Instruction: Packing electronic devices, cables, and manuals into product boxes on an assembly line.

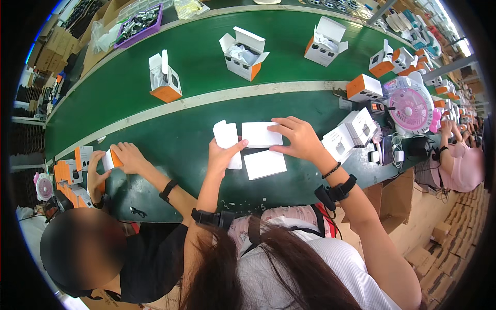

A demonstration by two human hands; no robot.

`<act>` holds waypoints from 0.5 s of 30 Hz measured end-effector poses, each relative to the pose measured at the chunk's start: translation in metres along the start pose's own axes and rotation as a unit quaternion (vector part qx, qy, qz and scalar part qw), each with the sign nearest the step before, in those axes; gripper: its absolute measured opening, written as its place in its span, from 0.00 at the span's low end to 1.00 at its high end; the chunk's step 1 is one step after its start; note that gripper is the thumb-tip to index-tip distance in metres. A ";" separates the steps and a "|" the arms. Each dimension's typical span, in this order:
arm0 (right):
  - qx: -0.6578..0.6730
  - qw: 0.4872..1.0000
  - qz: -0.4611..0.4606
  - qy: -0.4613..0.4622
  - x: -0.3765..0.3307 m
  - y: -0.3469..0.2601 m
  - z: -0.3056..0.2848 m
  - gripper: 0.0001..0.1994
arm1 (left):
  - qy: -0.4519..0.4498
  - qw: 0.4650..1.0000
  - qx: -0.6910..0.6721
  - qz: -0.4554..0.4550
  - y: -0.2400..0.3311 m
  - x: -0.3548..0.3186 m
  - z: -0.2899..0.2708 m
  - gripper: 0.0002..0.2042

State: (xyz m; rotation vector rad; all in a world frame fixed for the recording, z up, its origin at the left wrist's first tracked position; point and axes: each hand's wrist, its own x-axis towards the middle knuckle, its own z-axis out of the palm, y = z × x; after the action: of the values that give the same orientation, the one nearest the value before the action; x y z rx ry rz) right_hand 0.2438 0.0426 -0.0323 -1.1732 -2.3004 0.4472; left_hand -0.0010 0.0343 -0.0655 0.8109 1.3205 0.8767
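Orange-white open boxes (242, 54) along green belt (206, 77)

The left hand (223, 155) covers part of a white card (227, 138), so its lower half is hidden. The far boxes (431, 77) on the right are too small to tell apart. A round pink fan (43, 186) peeks out, cut off by the dark rim.

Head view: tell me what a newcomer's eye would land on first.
First, the green belt curving across the picture, dotted with open orange-and-white boxes. Next, at the centre, the left hand holds a white card while the right hand rests on another white card, a third lying just below. At the right, a pink fan stands out.
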 end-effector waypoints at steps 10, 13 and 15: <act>0.094 0.991 0.090 -0.012 0.003 0.006 0.005 0.20 | 0.010 0.998 0.051 0.045 0.002 0.003 0.009 0.22; 0.103 0.990 0.096 -0.026 0.001 0.008 0.006 0.20 | 0.030 0.997 0.022 0.062 0.001 -0.001 0.007 0.17; 0.143 0.981 0.128 -0.030 0.000 0.006 0.006 0.20 | 0.053 0.996 -0.001 0.068 0.004 -0.006 0.007 0.15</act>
State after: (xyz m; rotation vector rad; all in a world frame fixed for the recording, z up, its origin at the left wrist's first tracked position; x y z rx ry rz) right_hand 0.2440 0.0460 -0.0404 -1.3249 -2.0534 0.8869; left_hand 0.0056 0.0306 -0.0590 0.8702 1.3677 1.0398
